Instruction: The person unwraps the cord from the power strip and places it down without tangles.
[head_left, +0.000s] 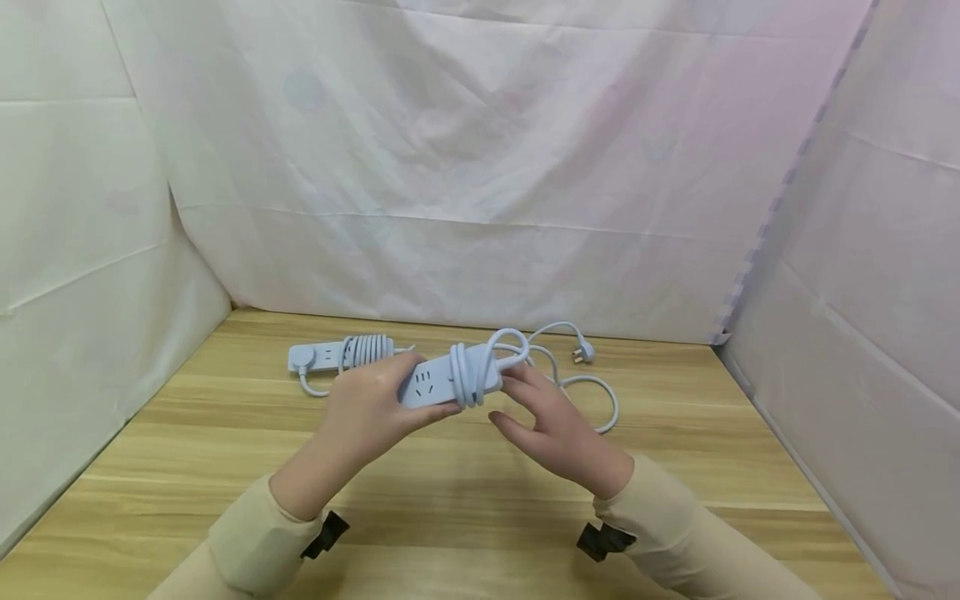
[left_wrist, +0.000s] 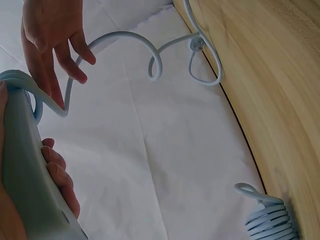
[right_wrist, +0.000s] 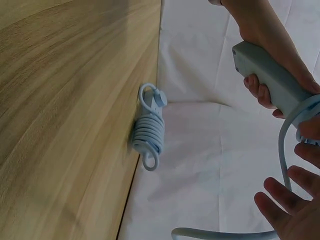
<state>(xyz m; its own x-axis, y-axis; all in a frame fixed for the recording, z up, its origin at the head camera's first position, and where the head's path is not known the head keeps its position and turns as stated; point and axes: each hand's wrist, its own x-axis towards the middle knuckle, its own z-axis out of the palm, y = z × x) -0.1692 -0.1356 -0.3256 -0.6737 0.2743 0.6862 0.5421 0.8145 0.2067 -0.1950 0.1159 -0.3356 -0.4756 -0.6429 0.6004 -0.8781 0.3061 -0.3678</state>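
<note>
My left hand (head_left: pixel 369 398) grips a white power strip (head_left: pixel 427 385) above the table, fingers curled round its body. A few turns of its cord (head_left: pixel 468 377) are wound about the far end. Beside that end is my right hand (head_left: pixel 553 423), fingers spread and loosely bent; in the right wrist view its fingertips (right_wrist: pixel 272 205) are near the loose cord and pinch nothing. Whether they touch the cord is hard to tell. From the wound end the cord loops down to the table, ending in a three-pin plug (head_left: pixel 585 352) at the back right.
A second power strip (head_left: pixel 324 357) lies at the back left of the wooden table (head_left: pixel 465 517), its cord coiled tightly round it and its plug seated in it. White cloth (head_left: pixel 450 167) hangs behind and on both sides.
</note>
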